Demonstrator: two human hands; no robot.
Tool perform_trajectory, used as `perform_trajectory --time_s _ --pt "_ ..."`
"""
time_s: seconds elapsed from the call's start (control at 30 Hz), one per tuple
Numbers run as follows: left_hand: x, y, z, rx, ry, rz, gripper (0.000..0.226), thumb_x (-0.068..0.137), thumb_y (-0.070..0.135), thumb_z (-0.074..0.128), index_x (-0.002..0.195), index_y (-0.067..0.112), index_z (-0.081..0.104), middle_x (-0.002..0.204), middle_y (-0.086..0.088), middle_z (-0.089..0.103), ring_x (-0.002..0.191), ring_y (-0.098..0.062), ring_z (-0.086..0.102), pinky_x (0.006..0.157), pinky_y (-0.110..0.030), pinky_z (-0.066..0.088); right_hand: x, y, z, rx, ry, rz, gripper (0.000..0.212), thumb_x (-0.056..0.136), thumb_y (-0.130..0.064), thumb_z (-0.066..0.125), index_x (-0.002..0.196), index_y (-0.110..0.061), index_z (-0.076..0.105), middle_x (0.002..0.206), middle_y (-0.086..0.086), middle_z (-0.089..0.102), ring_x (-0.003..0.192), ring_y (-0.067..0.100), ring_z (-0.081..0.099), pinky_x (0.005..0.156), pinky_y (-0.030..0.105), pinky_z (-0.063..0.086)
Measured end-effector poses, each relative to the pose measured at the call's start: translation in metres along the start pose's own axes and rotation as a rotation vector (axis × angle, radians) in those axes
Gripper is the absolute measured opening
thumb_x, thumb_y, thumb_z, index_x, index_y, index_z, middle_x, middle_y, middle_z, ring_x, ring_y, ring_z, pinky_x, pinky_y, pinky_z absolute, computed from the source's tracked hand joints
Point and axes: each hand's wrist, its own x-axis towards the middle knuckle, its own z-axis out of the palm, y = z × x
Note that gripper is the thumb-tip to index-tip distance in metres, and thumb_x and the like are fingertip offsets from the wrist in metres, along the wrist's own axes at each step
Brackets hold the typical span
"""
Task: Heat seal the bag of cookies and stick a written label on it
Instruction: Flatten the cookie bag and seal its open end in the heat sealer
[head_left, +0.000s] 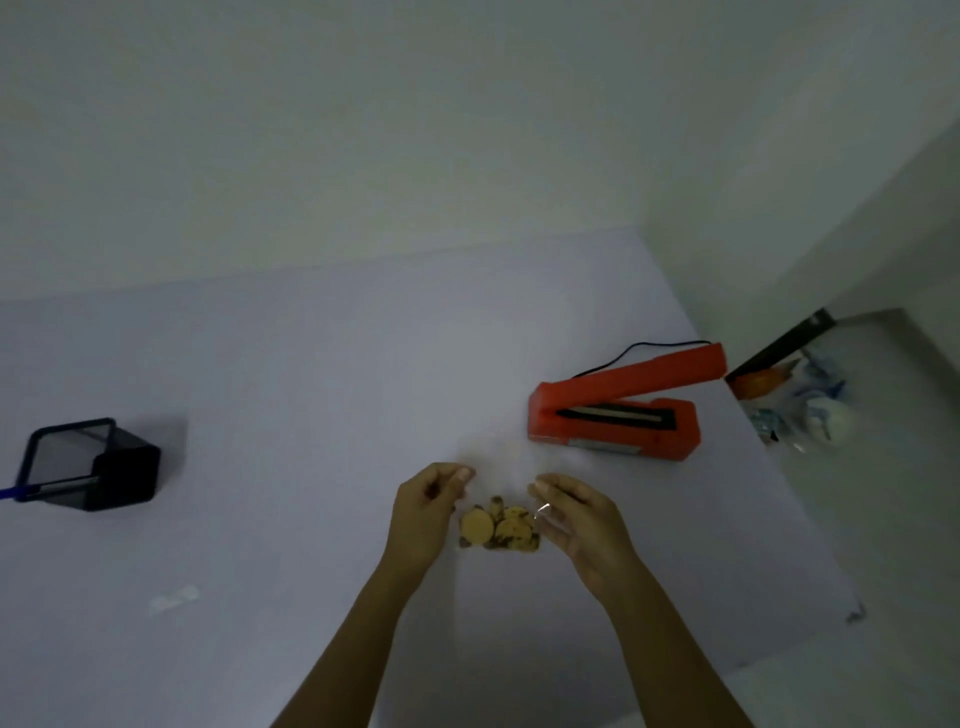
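Observation:
A clear plastic bag of cookies (500, 526) hangs between my two hands over the pale table (291, 395). My left hand (426, 514) pinches the bag's left top edge, and my right hand (576, 525) grips its right side. The bag's upper part is blurred and nearly see-through. An orange heat sealer (618, 410) sits just beyond my right hand with its arm raised and a black cord running off behind it. A small pale label strip (174, 598) lies flat on the table at the lower left.
A black pen holder (93, 465) lies tipped on the table's left side, with a blue pen (10, 492) poking out toward the left edge. Past the table's right edge, a shelf holds bags and a small white object (800, 405). Walls close in behind and to the right.

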Motion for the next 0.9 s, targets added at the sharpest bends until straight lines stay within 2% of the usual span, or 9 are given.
perform_trajectory --time_s 0.13,0.3,0.43,0.63,0.7,0.77,0.83,0.9 --pt "0.0 0.014 0.05 -0.047 -0.056 -0.026 0.022 0.096 0.018 0.052 0.094 0.006 0.07 0.092 -0.001 0.074 0.082 -0.003 0.066 0.067 -0.009 0.049 0.003 -0.018 -0.052 0.049 0.002 -0.012 0.017 0.085 -0.009 0.068 0.098 0.001 0.071 0.101 0.016 0.073 0.099 0.026 0.07 0.082 0.037 0.057" --pt "0.003 0.02 0.107 -0.062 -0.046 -0.075 0.026 0.097 0.015 0.05 0.087 -0.003 0.066 0.069 0.008 0.071 0.065 0.001 0.065 0.059 -0.008 0.048 0.016 -0.035 -0.102 0.0 -0.011 -0.037 0.015 0.087 -0.008 0.066 0.098 0.0 0.071 0.101 0.015 0.074 0.099 0.026 0.07 0.087 0.039 0.055" --pt "0.007 0.016 0.139 -0.068 -0.005 -0.117 0.021 0.096 0.016 0.053 0.091 0.003 0.069 0.072 0.004 0.072 0.066 -0.002 0.068 0.058 -0.01 0.049 0.026 -0.042 -0.126 -0.034 0.02 -0.067 0.013 0.087 -0.008 0.065 0.096 -0.003 0.073 0.099 0.011 0.075 0.097 0.024 0.07 0.08 0.028 0.057" --pt "0.014 0.015 0.163 -0.003 0.049 -0.139 0.021 0.095 0.017 0.053 0.087 0.005 0.068 0.069 0.006 0.068 0.059 0.002 0.063 0.054 -0.01 0.048 0.039 -0.044 -0.143 -0.129 0.071 -0.102 0.009 0.085 -0.011 0.068 0.091 -0.007 0.073 0.093 0.008 0.076 0.093 0.022 0.071 0.088 0.034 0.054" --pt "0.017 0.014 0.169 0.018 0.077 -0.157 0.022 0.096 0.021 0.053 0.085 0.007 0.067 0.069 0.004 0.069 0.06 -0.001 0.064 0.055 -0.012 0.049 0.042 -0.044 -0.143 -0.15 0.102 -0.113 0.009 0.083 -0.013 0.07 0.091 -0.011 0.074 0.09 0.007 0.076 0.091 0.021 0.071 0.084 0.03 0.054" --pt "0.021 0.011 0.172 0.034 0.103 -0.179 0.024 0.096 0.022 0.052 0.087 0.007 0.067 0.076 -0.004 0.071 0.068 -0.011 0.067 0.059 -0.017 0.052 0.045 -0.043 -0.142 -0.178 0.125 -0.119 0.006 0.084 -0.016 0.069 0.087 -0.015 0.074 0.087 0.004 0.076 0.09 0.02 0.07 0.081 0.028 0.053" --pt "0.024 0.009 0.175 0.025 0.129 -0.196 0.025 0.096 0.021 0.051 0.086 0.004 0.067 0.079 -0.01 0.071 0.074 -0.02 0.067 0.064 -0.022 0.053 0.048 -0.044 -0.14 -0.185 0.133 -0.096 0.009 0.087 -0.02 0.066 0.086 -0.015 0.074 0.085 0.0 0.077 0.089 0.016 0.07 0.082 0.029 0.053" --pt "0.026 0.01 0.178 -0.008 0.148 -0.206 0.027 0.095 0.021 0.052 0.086 0.003 0.068 0.08 -0.012 0.071 0.075 -0.023 0.067 0.067 -0.025 0.054 0.053 -0.046 -0.137 -0.158 0.153 -0.048 0.012 0.087 -0.023 0.066 0.089 -0.014 0.074 0.084 0.0 0.077 0.087 0.015 0.071 0.084 0.033 0.054"
